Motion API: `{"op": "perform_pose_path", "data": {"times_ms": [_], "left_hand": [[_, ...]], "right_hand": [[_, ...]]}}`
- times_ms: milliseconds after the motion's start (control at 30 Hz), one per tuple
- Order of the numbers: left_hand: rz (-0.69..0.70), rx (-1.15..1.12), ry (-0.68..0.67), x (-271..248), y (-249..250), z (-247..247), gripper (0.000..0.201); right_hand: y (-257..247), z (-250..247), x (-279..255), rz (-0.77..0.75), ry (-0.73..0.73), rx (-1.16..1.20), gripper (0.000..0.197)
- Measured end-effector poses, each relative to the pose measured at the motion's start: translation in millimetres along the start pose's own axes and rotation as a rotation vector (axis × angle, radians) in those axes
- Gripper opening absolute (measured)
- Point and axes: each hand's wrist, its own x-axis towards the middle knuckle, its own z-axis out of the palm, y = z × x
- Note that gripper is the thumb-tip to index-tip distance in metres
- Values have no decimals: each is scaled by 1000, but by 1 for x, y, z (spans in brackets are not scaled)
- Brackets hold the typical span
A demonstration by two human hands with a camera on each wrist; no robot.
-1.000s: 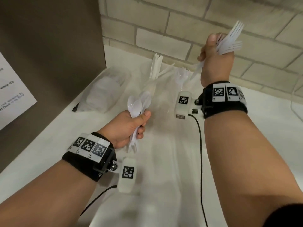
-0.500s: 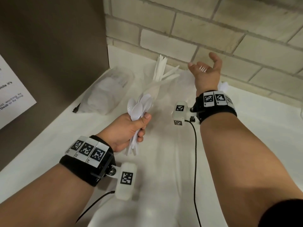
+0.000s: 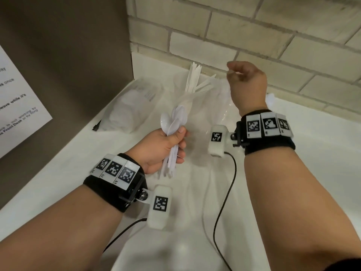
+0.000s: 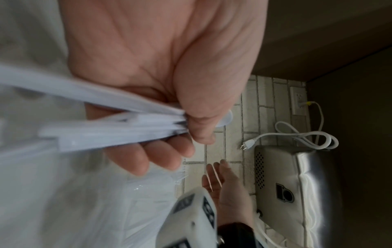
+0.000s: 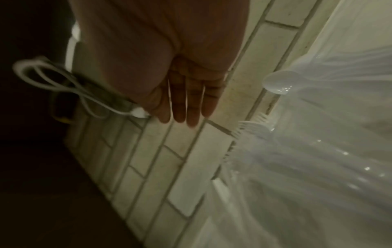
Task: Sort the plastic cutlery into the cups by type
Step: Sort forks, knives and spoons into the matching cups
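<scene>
Holding a bundle of white plastic spoons [image 3: 176, 122] in my left hand [image 3: 162, 151], I curl my thumb and fingers round the handles so the bowls fan upward, ready to drop into a cup together. I can make out about four bowls; the exact count is hidden by overlap. My right hand [image 3: 247, 83] hangs empty above the back of the white counter [image 3: 58, 173], fingers relaxed and loosely spread, gripping nothing. Below it stand clear plastic cups, hard to count because they are see-through. One cup [image 3: 187, 98] holds a sheaf of knives [image 3: 193, 78], at least six, standing upright. The right wrist view shows forks [image 5: 252, 127] bunched in another cup, tines toward the brick wall [image 3: 254, 36], and one lone spoon [image 5: 280, 83] beside them. A clear bag [image 3: 132, 108] lies at the left.
</scene>
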Motion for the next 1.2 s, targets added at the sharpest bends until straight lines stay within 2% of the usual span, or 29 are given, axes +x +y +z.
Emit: {"op": "perform_pose_path", "data": {"times_ms": [67,100,200,233,267,300,400,467,667,800,933,1067,1200], "left_hand": [[1,-4,-41,-2,4,5,29],[6,14,-59,-4,6,8,30],[53,172,-106,-6,5,17,20],[53,224,-127,-7,5,21,14],[44,261,-157,-8,4,26,12],[31,284,-187,-9,2,31,13],[3,312,-198,-11,-1,47,12],[-7,334,-185,-11,-4,54,10],[39,376,-190,-13,-12,61,28],[56,373,-187,-16,-15,68,23],[69,432,-177,-16,-16,70,18],[37,366,-117,-16,-16,65,22],[39,338,-134,-16,-18,61,26]], "right_hand": [[-18,-7,-27,19,-138,78,8],[-25,-11,-42,40,-268,77,12],[-29,-23,-77,88,-681,-2,69],[-28,-25,-85,84,-751,-21,83],[-27,-26,-92,73,-774,-32,88],[-25,-27,-97,60,-765,-42,85],[-22,-30,-110,87,-671,-49,47],[-17,-34,-117,126,-608,-57,36],[-11,-47,-125,212,-417,-58,39],[-9,-46,-127,193,-400,-142,34],[-8,-44,-125,190,-366,-244,44],[-8,-38,-126,300,-314,-44,53],[-8,-30,-132,345,-256,133,33]]}}
